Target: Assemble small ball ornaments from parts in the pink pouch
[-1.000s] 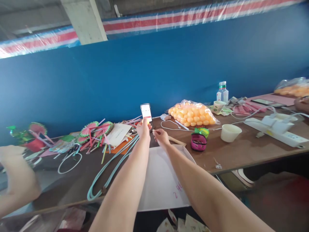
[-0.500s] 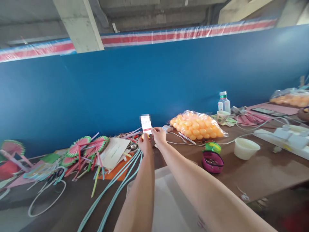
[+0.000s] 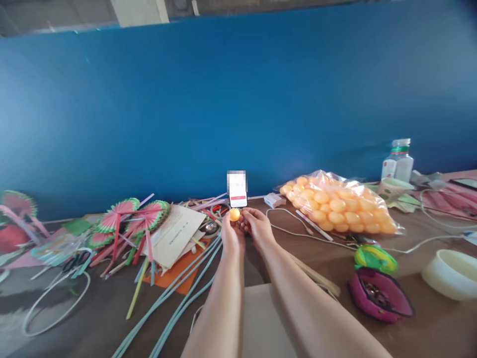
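Note:
An orange ball [image 3: 234, 215] is held in the fingers of my left hand [image 3: 233, 232], in front of an upright phone [image 3: 237, 189] with a lit screen. My right hand [image 3: 259, 226] is closed close beside it, its fingertips drawn together near the ball; what they pinch is too small to make out. A clear bag of orange balls [image 3: 339, 205] lies to the right of both hands. Nearer, also on the right, sits a magenta pouch [image 3: 380, 294] with small metal pieces inside.
Pink and green paper fans [image 3: 119, 221], papers [image 3: 178, 236] and pale blue tubes [image 3: 175, 298] cover the left side. A white bowl [image 3: 452, 274], a bottle [image 3: 398, 161] and cables lie right. A blue panel [image 3: 223, 99] stands behind.
The view has tipped down and turned, so the bag and pouch appear larger and farther right. My hands have drawn back a little from the phone, and the ball shows more clearly.

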A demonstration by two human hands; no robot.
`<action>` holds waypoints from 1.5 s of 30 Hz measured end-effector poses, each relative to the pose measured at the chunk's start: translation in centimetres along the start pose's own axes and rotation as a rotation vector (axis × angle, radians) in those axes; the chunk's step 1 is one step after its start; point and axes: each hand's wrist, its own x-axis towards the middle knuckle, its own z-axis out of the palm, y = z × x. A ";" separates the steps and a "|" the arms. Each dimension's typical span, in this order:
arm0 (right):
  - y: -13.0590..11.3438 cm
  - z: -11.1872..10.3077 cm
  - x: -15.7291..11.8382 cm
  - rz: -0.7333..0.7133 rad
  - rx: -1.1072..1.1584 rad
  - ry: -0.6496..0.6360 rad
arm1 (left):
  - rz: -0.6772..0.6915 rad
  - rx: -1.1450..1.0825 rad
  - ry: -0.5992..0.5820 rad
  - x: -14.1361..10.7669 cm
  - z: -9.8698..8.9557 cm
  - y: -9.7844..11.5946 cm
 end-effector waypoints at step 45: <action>-0.8 -0.4 -1.1 -0.115 0.043 -0.141 | 0.001 0.061 -0.047 -1.0 0.5 1.0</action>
